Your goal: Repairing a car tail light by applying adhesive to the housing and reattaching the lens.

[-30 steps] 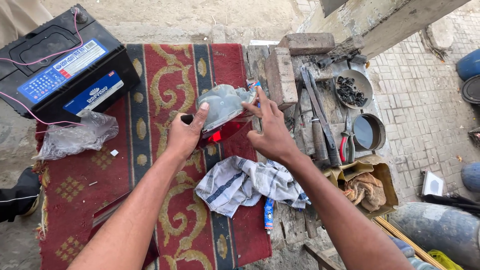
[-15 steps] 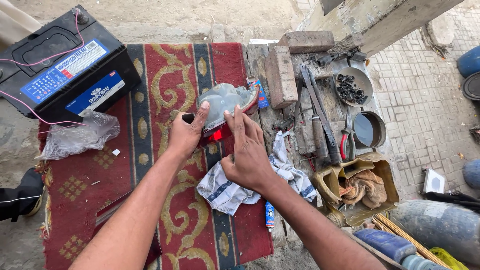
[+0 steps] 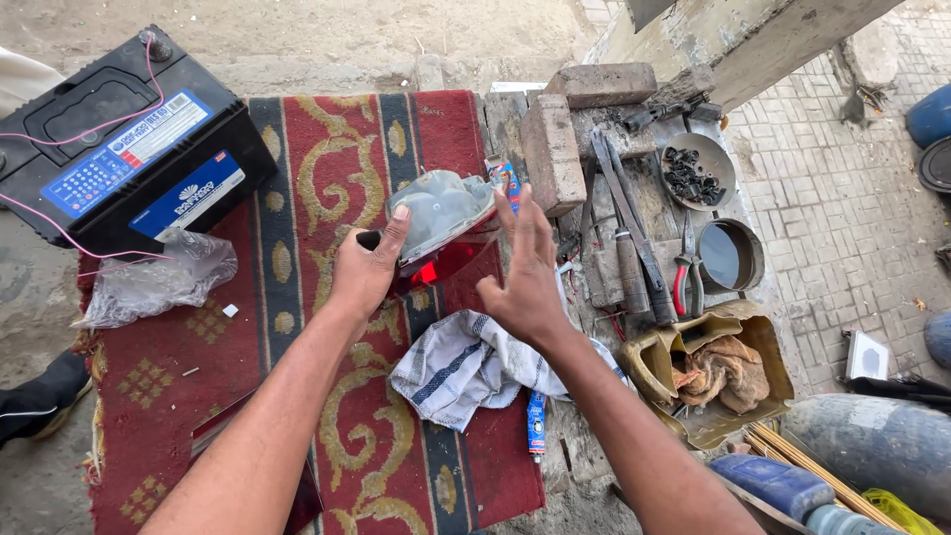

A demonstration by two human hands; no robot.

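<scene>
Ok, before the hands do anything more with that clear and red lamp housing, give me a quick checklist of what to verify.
1. Left hand grips the clear and red plastic lamp housing: ok, thumb on top, fingers underneath.
2. Right hand on the housing: not ok, it is open beside it, fingers spread, apart from it.
3. Soft landing below: ok, the striped white cloth lies on the red patterned rug beneath the hands.
4. Red-handled pliers within sight: ok, among the tools to the right.
5. Black car battery with pink wires kept apart: ok, at the rug's far left corner.
6. Housing free of cracks: cannot tell.
</scene>
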